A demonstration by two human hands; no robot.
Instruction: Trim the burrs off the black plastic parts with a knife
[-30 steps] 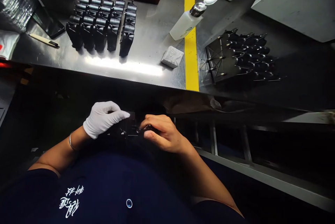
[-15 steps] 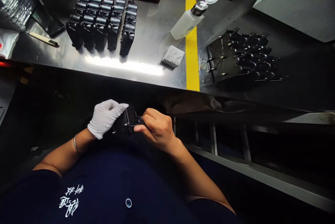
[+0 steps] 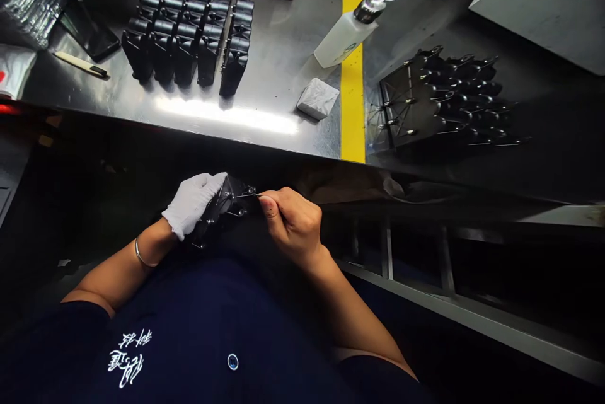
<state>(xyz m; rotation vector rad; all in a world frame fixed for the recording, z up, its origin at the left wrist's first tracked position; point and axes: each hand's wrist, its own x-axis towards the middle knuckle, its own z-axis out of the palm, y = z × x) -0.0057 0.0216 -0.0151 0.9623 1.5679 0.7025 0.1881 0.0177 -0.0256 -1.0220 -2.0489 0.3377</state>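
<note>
Black part (image 3: 218, 205), gripped in the gloved left hand (image 3: 193, 201) just off the tabletop (image 3: 283, 57)'s near edge, could drop if that hold slips; the right hand (image 3: 295, 221) pinches a thin dark piece (image 3: 256, 194) against its end

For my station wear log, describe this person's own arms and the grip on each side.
The left grip wears a white glove ending at the wrist, with a thin silver-coloured bangle just behind it. The right grip is bare, with no glove or bangle visible. The left sleeve and right sleeve are short and dark navy; no marking is discernible on either.
</note>
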